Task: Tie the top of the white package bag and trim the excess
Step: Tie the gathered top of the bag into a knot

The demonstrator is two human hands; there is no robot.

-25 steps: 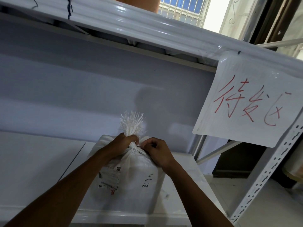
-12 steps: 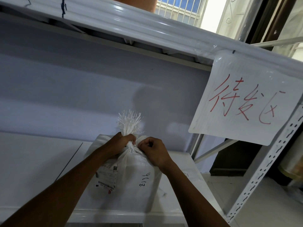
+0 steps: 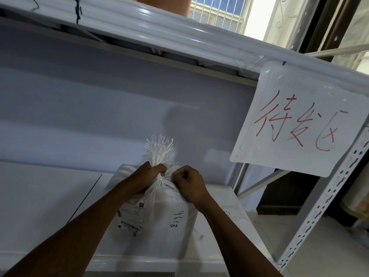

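Observation:
A white woven package bag (image 3: 159, 222) lies on a white metal shelf (image 3: 40, 196). It carries a shipping label (image 3: 130, 218) and handwritten black digits. Its top is gathered into a narrow neck (image 3: 162, 179), and above the neck a frayed tuft (image 3: 159, 149) of white strands stands up. My left hand (image 3: 146, 176) grips the neck from the left. My right hand (image 3: 189, 184) pinches the neck from the right with curled fingers. Whatever tie goes round the neck is too small to make out.
An upper shelf beam (image 3: 179, 37) runs overhead. A white paper sign (image 3: 299, 124) with red handwriting hangs from it at the right. A perforated upright post (image 3: 327, 196) stands at the right edge of the shelf. A window with bars (image 3: 217, 15) shows behind.
Both hands stay at the bag's neck; the fingers have shifted slightly, and the neck looks drawn a little tighter. The bag has not moved on the shelf.

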